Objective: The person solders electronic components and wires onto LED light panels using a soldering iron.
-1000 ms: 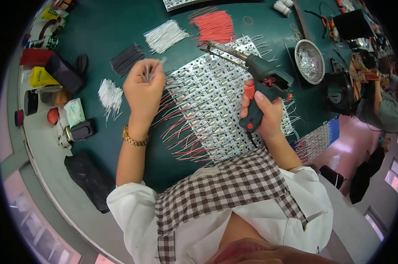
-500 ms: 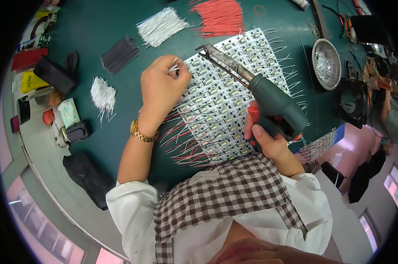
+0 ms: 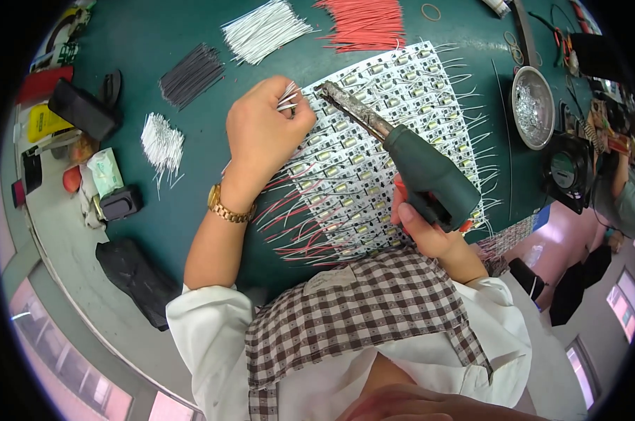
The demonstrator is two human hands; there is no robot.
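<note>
My left hand pinches a small bunch of short white wires at the upper left corner of a white panel of small circuit boards. My right hand grips the dark green handle of a soldering iron. Its metal tip points up-left and sits right beside the wire ends in my left hand. Red and white wire leads stick out from the panel's lower left edge.
Heaps of cut wire lie on the green mat: white, red, black, and short white. A round metal dish and a small black fan stand at right. Tools and a black pouch line the left edge.
My left hand has moved from the panel's left side toward the upper corner with white wires. My right hand swung the soldering iron so its tip meets the wires.
</note>
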